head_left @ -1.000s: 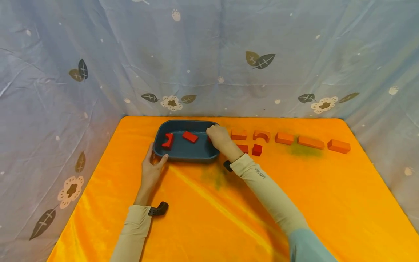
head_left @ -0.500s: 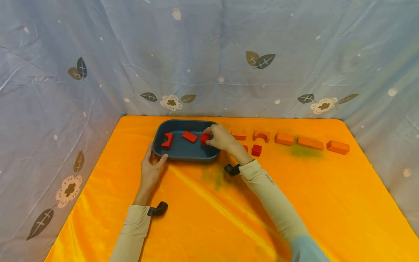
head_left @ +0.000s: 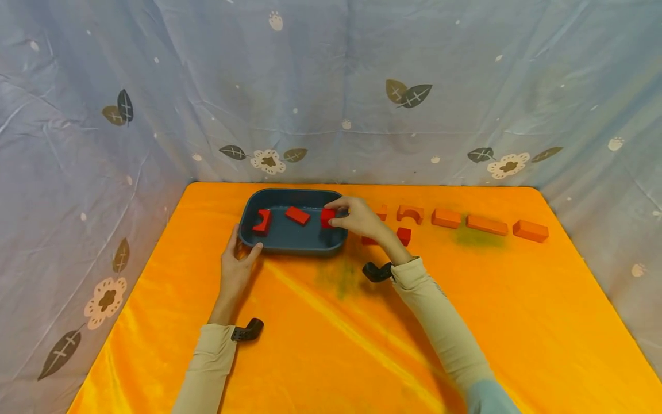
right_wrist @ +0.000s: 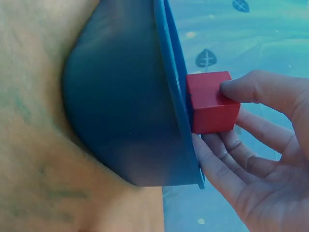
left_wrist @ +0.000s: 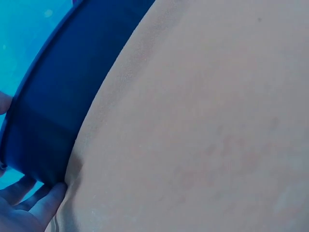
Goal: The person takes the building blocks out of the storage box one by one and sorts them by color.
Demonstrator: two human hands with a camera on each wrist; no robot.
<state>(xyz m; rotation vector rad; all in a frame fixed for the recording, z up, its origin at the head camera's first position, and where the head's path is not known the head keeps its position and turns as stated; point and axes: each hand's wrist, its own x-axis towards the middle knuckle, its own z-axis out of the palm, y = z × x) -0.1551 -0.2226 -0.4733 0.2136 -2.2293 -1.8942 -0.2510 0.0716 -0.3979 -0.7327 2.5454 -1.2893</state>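
A dark blue-grey tray [head_left: 289,251] with rounded corners stands on the table toward the back left. My left hand [head_left: 238,270] holds its near left corner, thumb at the near rim and fingers along the side. Over the tray's right end, my right hand [head_left: 359,218] pinches a red cube-shaped block [right_wrist: 212,102] between thumb and fingers. In the right wrist view the block sticks up past the tray's rim. Inside the tray lie a red arch block [head_left: 262,222] at the left and a red rectangular block [head_left: 297,215] near the middle.
Right of the tray runs a row of orange blocks, among them an arch [head_left: 411,214], a long bar [head_left: 487,225] and a block [head_left: 530,230] at the far end. A small red block [head_left: 404,236] sits in front, near my right forearm. A patterned curtain [head_left: 320,92] closes the back.
My right hand has turned and drawn back slightly, and the red block, earlier mostly hidden under it, now shows between its fingertips. My left hand keeps its hold on the tray's corner.
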